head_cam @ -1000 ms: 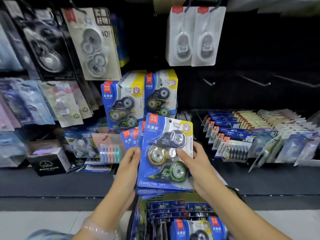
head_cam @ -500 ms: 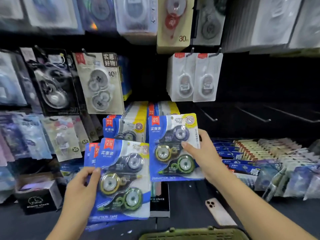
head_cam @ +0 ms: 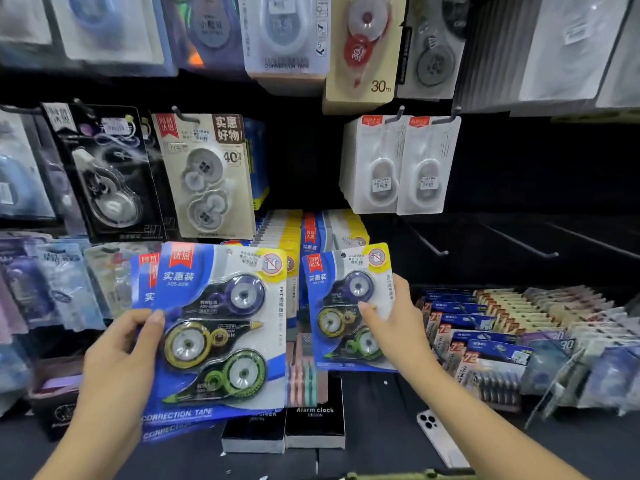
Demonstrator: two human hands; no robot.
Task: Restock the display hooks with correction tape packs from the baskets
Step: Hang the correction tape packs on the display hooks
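My left hand [head_cam: 119,362] grips a small stack of blue correction tape packs [head_cam: 221,327] by their left edge, thumb on the front card. Each card shows three tape dispensers, purple, yellow and green. My right hand [head_cam: 398,327] pinches a single blue pack [head_cam: 341,306] by its right side and holds it upright in front of a hook row of the same packs [head_cam: 311,233]. The hole at the top of this pack sits just below that row's front card. Only the green rim of the basket [head_cam: 408,475] shows at the bottom edge.
Bare metal hooks [head_cam: 433,245] stick out to the right of the filled row. White tape packs [head_cam: 398,168] hang above. Boxed alarm clocks [head_cam: 287,431] and a white phone [head_cam: 440,438] lie on the dark shelf. Rows of packs [head_cam: 485,341] fill the right.
The view tilted up from the basket to the hooks. My hands parted: the right one carried a single pack up to the hook row, the left one kept the remaining stack at the lower left.
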